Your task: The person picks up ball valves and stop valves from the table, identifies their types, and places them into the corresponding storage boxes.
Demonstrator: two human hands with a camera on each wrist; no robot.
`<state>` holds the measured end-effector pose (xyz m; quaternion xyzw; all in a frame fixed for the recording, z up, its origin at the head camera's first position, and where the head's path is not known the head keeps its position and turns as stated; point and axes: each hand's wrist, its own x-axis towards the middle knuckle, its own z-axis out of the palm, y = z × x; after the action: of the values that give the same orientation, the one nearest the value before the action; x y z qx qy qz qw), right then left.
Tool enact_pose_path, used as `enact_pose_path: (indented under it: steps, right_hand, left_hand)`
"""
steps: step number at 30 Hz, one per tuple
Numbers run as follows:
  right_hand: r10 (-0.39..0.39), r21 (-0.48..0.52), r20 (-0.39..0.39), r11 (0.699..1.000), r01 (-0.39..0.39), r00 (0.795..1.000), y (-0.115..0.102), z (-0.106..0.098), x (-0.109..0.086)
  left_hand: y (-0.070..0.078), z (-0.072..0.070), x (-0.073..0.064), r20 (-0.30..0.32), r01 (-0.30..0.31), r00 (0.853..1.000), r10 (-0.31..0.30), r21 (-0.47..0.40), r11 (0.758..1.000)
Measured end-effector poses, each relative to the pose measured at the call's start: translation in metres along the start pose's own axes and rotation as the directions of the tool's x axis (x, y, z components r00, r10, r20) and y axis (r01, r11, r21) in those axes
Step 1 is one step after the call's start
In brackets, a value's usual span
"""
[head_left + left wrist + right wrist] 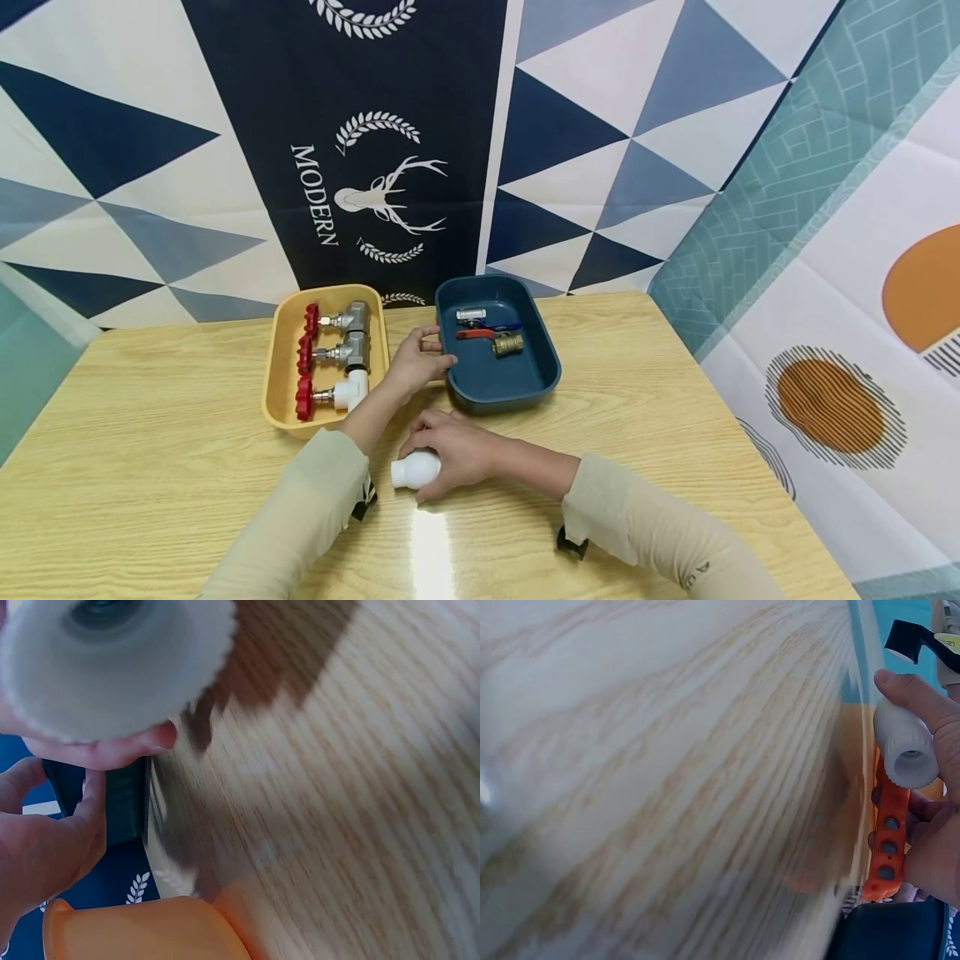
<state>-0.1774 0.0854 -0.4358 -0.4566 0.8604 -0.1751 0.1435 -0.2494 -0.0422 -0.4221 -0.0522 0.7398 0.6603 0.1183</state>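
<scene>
My right hand [461, 450] holds a white plastic valve [417, 469] low over the table in front of the trays, with its ribbed round end facing left. An orange lever handle [889, 847] with a row of round spots shows by the white body in the right wrist view; from the head it is hidden by the hand. My left hand [414, 362] grips the left rim of the dark blue tray [495, 392], thumb at the edge. Inside that tray are a brass ball valve [507, 344] with a red lever and a silver valve [471, 316] with a blue lever.
To the left of the blue tray stands a yellow tray [281, 400], holding several valves with red handwheels [304, 354]. The wooden table [180, 467] ends at a patterned cloth wall [397, 75] at the back; another printed cloth [825, 300] hangs along the right.
</scene>
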Motion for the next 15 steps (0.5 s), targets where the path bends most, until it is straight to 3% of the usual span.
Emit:
enact_pose_path:
  steps: [5, 15]
  right_hand:
    - [-0.003, 0.036, -0.011, 0.999, 0.003, 1.0, -0.002, -0.006, -0.003]
    - [0.012, 0.005, -0.009, 1.0, -0.012, 1.0, -0.006, -0.015, -0.01]
  left_hand:
    - [0.003, 0.001, 0.0, -0.004, 0.003, 1.0, -0.003, 0.017, 1.0]
    - [0.004, 0.0, -0.002, 0.004, 0.023, 1.0, -0.023, 0.006, 1.0]
